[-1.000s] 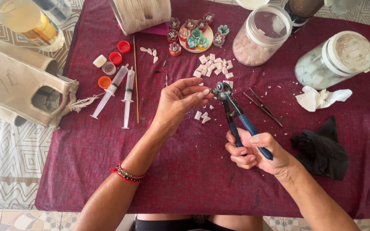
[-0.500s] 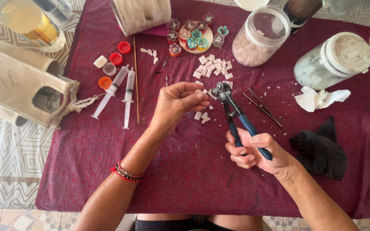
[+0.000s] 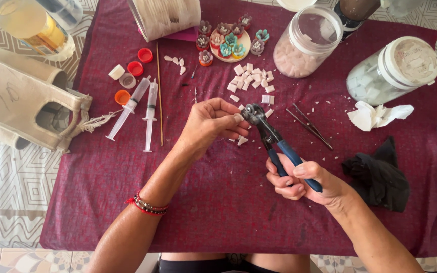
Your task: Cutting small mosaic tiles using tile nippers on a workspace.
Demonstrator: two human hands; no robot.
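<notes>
Nipping a small tile piece over the maroon cloth.

Near the middle of the worktop (image 3: 102,212), the left hand (image 3: 211,124) pinches a small pale tile piece (image 3: 238,118) between its fingertips, right at the head of the blue-handled nippers (image 3: 271,139). The right hand (image 3: 304,182) is wrapped around the nippers' handles. Loose tile bits (image 3: 251,81) lie scattered just beyond, toward the far edge, with tweezers (image 3: 309,126) to the right and two syringes (image 3: 140,108) to the left.
</notes>
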